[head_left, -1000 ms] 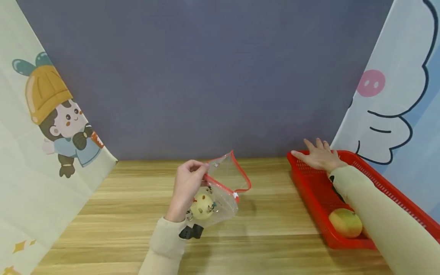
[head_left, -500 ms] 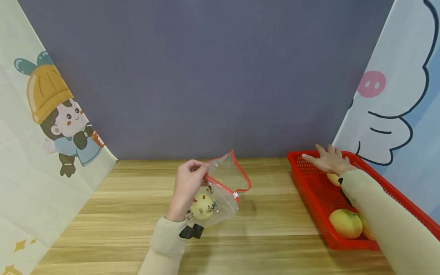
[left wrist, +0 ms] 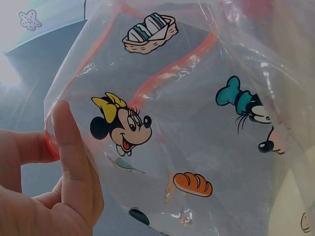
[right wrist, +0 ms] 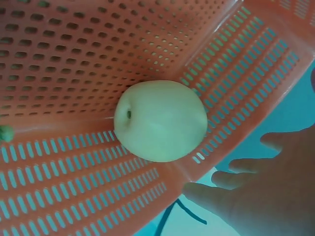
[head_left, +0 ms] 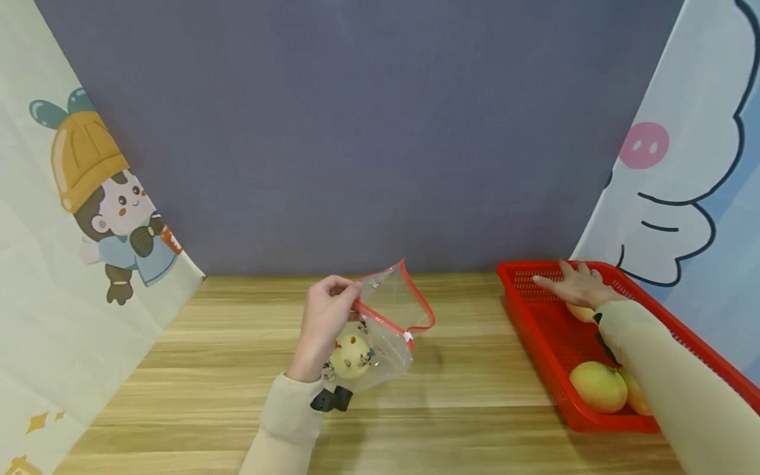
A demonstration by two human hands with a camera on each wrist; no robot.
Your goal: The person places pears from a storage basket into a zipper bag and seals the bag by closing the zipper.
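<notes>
My left hand (head_left: 326,316) pinches the mouth edge of a clear zip bag (head_left: 388,356) with red trim, a white slider and cartoon prints. The bag's mouth gapes toward the right. Inside it sits a round pale yellow fruit (head_left: 349,359), mostly behind the printed plastic in the left wrist view. Over the far end of the red basket (head_left: 537,349), my right hand (head_left: 582,285) is spread with nothing in its fingers. Just below it lies a pale, apple-like fruit (right wrist: 162,120) in the basket's corner, partly covered by the hand and sleeve in the head view.
At the basket's near end lie a yellow-green fruit (head_left: 598,387) and another fruit (head_left: 636,394) half behind the right sleeve. The basket's raised rim stands on the wooden table (head_left: 475,382). A grey backdrop (head_left: 380,145) and printed side panels enclose the table.
My right hand has moved to the right and slightly down over the basket, uncovering more of the fruit there. The left hand and the bag have stayed in place.
</notes>
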